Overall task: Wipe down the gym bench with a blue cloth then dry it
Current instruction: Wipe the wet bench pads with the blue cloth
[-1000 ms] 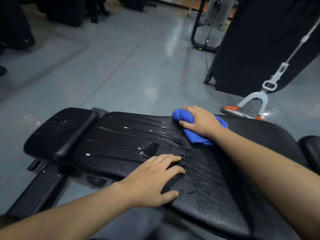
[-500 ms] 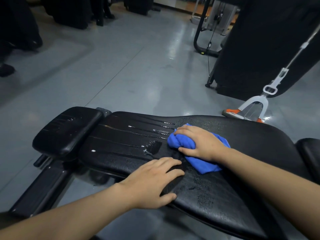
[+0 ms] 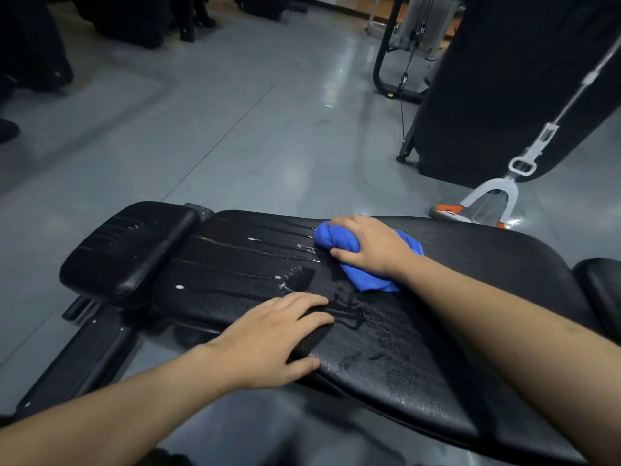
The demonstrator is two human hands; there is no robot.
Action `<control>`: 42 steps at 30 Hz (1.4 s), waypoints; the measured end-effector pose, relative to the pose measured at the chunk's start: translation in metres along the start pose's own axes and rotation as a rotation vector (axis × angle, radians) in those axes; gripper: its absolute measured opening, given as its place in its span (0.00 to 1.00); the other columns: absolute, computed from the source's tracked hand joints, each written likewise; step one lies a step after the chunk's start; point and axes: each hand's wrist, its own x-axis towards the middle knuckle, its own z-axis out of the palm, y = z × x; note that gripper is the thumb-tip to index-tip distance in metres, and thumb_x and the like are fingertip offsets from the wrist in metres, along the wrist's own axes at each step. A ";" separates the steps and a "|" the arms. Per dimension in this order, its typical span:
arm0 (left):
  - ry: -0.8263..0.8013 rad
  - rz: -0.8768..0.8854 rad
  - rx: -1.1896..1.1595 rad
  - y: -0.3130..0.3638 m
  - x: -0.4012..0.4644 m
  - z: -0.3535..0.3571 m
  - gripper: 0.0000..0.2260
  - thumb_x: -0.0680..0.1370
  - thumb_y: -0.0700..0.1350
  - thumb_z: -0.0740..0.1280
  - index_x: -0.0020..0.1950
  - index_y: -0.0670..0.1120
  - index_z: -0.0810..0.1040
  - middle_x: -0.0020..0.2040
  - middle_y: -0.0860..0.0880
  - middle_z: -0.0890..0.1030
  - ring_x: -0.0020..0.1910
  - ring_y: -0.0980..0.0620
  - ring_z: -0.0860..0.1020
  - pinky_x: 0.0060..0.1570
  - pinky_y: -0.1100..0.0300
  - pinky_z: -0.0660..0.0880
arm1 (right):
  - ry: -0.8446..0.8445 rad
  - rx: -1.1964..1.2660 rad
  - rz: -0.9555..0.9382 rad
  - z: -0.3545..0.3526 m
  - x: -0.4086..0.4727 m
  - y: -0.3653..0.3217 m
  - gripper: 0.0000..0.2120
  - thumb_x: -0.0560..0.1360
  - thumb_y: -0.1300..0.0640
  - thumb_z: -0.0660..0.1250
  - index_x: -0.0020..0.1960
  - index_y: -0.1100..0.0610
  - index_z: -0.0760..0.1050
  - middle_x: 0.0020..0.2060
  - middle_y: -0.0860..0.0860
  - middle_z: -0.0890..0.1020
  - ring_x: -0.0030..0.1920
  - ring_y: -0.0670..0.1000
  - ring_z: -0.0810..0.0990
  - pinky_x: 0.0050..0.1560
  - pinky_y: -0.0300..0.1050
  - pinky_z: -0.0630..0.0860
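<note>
- Blue cloth [image 3: 371, 277] lies bunched near the worktop's [image 3: 437, 348] far edge; my right hand [image 3: 368, 245] fingers [image 3: 342, 253] grip it.
- My left hand [image 3: 268, 341] lies flat, fingers spread, at the near edge.

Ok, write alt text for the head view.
A right hand presses a bunched blue cloth onto a wet black gym bench, while the left hand rests flat on the bench's near edge. Streaks and white droplets run across the pad left of the cloth; a grey floor lies beyond.

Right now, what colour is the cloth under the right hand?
Bright blue. The cloth lies bunched under the right hand on the black bench, seen best in the head view.
</note>
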 end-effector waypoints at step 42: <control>-0.022 -0.098 0.010 -0.026 -0.012 -0.004 0.34 0.73 0.69 0.58 0.73 0.51 0.68 0.73 0.54 0.65 0.72 0.52 0.66 0.69 0.55 0.69 | -0.072 0.033 -0.394 0.008 -0.124 -0.049 0.28 0.73 0.42 0.70 0.69 0.55 0.75 0.68 0.54 0.76 0.68 0.55 0.74 0.70 0.52 0.68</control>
